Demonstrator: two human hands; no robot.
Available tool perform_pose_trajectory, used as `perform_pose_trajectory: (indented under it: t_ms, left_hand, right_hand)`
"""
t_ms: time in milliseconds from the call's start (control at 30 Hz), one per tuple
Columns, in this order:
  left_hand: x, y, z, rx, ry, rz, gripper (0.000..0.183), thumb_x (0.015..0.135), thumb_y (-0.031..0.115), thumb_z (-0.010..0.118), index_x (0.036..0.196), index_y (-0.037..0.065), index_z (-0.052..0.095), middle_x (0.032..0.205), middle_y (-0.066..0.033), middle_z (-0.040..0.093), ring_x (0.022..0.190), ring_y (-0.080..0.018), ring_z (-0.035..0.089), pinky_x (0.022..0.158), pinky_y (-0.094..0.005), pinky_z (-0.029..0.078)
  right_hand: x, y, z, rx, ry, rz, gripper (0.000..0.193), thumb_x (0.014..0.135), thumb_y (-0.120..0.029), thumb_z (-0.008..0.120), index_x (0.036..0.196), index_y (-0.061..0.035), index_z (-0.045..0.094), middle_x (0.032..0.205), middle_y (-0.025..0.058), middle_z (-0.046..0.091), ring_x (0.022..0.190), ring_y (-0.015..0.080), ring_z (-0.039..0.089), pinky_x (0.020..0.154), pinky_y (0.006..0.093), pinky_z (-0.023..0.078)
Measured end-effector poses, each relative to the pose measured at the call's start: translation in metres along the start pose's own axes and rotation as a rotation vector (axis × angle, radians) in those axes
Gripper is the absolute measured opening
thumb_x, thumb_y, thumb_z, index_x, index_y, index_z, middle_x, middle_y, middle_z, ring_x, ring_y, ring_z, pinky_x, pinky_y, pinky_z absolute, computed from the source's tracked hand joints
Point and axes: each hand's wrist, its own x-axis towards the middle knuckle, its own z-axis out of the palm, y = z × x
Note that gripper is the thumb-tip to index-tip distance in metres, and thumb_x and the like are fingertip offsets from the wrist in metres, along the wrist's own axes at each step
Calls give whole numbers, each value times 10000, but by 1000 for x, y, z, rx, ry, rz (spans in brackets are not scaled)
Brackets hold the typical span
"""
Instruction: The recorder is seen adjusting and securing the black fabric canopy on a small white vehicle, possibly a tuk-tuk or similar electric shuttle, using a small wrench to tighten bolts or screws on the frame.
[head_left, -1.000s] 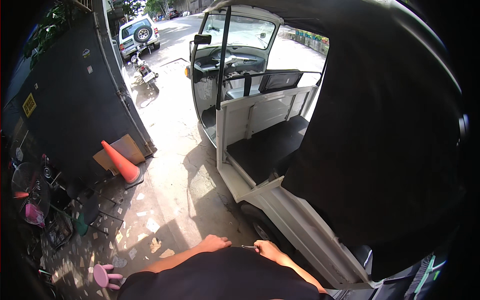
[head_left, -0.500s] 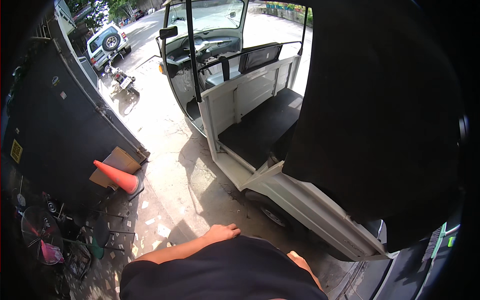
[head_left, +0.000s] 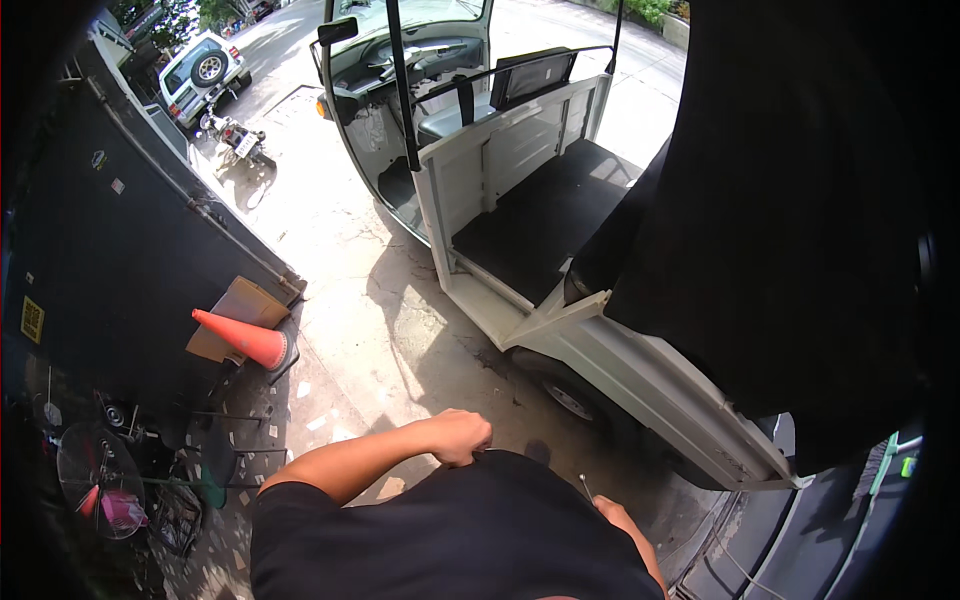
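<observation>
My left hand (head_left: 460,437) is closed in front of my black shirt (head_left: 440,525), fingers curled down at its front edge. What it grips, if anything, is hidden. Lower right, my right hand (head_left: 622,522) is partly covered by the shirt. From it sticks up a slim metal rod (head_left: 586,487) with a small rounded end; the rest of the rod is out of sight. Ahead of both hands stands a light-coloured three-wheeled vehicle (head_left: 660,375) with an open side, a dark floor (head_left: 535,215) and a rear wheel (head_left: 570,395). Neither hand touches it.
An orange traffic cone (head_left: 245,338) leans against cardboard (head_left: 250,300) by the dark wall (head_left: 110,230) on the left. Below it are a fan (head_left: 100,465) and clutter. Farther off stand a motorcycle (head_left: 235,140) and a white car (head_left: 205,75). A black cover (head_left: 780,230) hangs at right.
My left hand has risen slightly and curled tighter at the shirt front. The metal rod has come into sight at my right hand. The view has shifted a little.
</observation>
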Motion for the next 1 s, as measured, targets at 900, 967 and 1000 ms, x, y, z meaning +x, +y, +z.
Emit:
perform_pose_trajectory:
  t_ms: [900,967,1000]
  left_hand:
    - [60,-13,43,-409,-2,170,260,910,265,742,959,10,747,884,-106,739,786,-223,715,714,-370,552]
    - [71,5,42,-257,116,255,266,909,280,738,933,15,747,867,-115,729,772,-252,713,711,-388,549]
    - [74,11,45,-110,231,340,274,909,294,735,908,21,746,850,-124,719,758,-281,711,709,-405,546]
  right_hand:
    - [79,43,-46,473,965,148,552,1013,-470,572,660,-46,563,566,3,459,540,106,422,525,314,358]
    - [75,54,-80,676,1153,160,480,992,-439,626,733,-36,604,615,23,519,490,94,420,468,289,330]
    - [74,52,-98,834,1213,140,435,980,-421,655,793,-28,629,656,43,559,457,83,404,433,277,305]
